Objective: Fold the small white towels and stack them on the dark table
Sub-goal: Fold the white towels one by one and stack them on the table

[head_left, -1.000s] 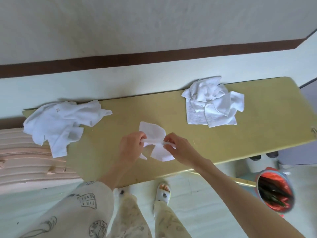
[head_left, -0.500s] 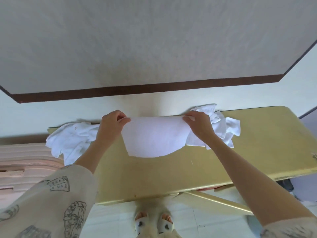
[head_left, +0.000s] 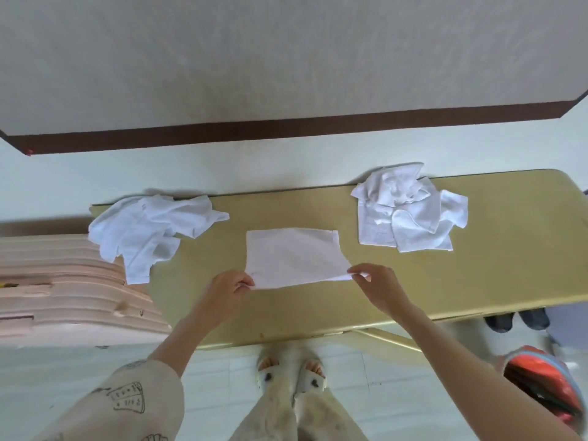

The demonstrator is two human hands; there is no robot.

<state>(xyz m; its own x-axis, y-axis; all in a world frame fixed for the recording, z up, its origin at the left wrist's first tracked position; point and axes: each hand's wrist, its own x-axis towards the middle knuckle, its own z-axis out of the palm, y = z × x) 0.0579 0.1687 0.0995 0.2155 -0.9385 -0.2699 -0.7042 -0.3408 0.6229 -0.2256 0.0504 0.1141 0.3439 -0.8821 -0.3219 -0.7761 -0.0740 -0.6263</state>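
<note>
Room: pale wall w/ dark brown skirting strip (head_left: 286, 130) along its foot, light floor beyond. Tiled floor nearer the person.

Item 1, table (head_left: 477, 281): long, yellowish top, rounded corners, runs left to right across the view; a slanted leg brace shows under the near edge.

Item 2, flat towel (head_left: 294, 257): small, white, spread on the table centre, roughly rectangular, near edge slanting; right near corner looks slightly lifted.

Item 3, left hand (head_left: 227, 289): fingers curled, pinching the flat towel's near left corner betw. thumb and fingers.

Item 4, right hand (head_left: 377, 284): pinching the flat towel's near right corner, fingertips closed on the cloth.

Item 5, left pile (head_left: 149, 229): crumpled white towels at the table's left end, partly hanging over the edge, apart from the flat towel.

Item 6, right pile (head_left: 407, 214): crumpled white towels, far right part of the table, near but not touching the flat towel.

Item 7, pink chair stack (head_left: 63, 288): ridged, pale pink, beside the table's left end.

Item 8, red bag (head_left: 544, 389): red-orange w/ blue edging, on the floor lower right; contents unclear.

Item 9, slippers (head_left: 291, 372): pale, on the person's feet, toes just under the table's near edge.

Item 10, dark shoes (head_left: 517, 321): pair on the floor under the right end.
</note>
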